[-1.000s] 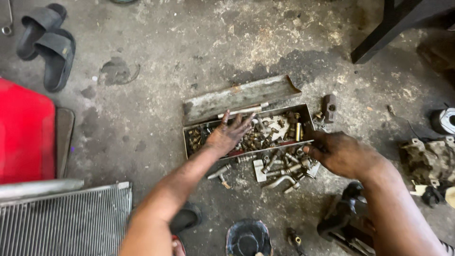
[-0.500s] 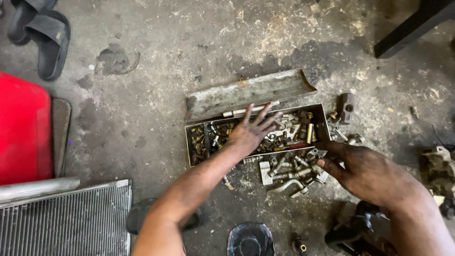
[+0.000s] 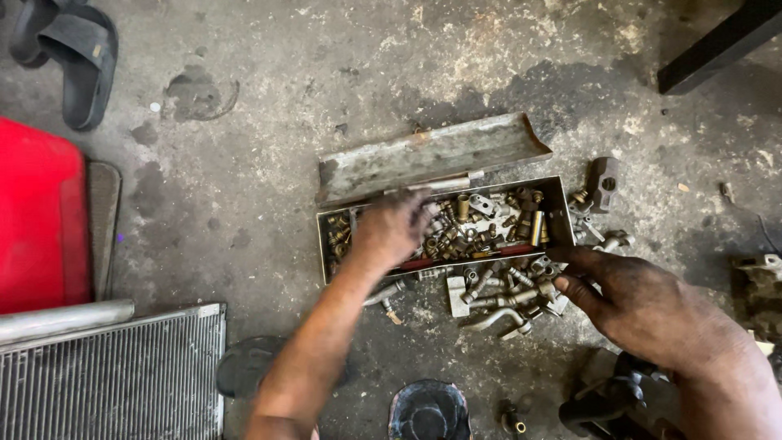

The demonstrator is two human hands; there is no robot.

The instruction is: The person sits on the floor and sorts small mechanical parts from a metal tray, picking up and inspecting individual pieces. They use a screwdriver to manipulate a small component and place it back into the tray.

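Note:
A dirty metal box with its lid folded back lies on the concrete floor, filled with several brass and steel fittings. My left hand reaches down into the left half of the box, fingers curled among the fittings; what it grips is hidden. My right hand rests at the box's front right corner, fingertips touching the loose fittings spilled on the floor in front of it.
A radiator core with a metal pipe lies at lower left beside a red object. Black sandals sit top left. Dark metal parts lie at lower right, a round black cap at bottom centre, a dark beam top right.
My left hand has curled its spread fingers and dug into the left part of the box. My right hand has stayed by the loose fittings; the view shifted slightly.

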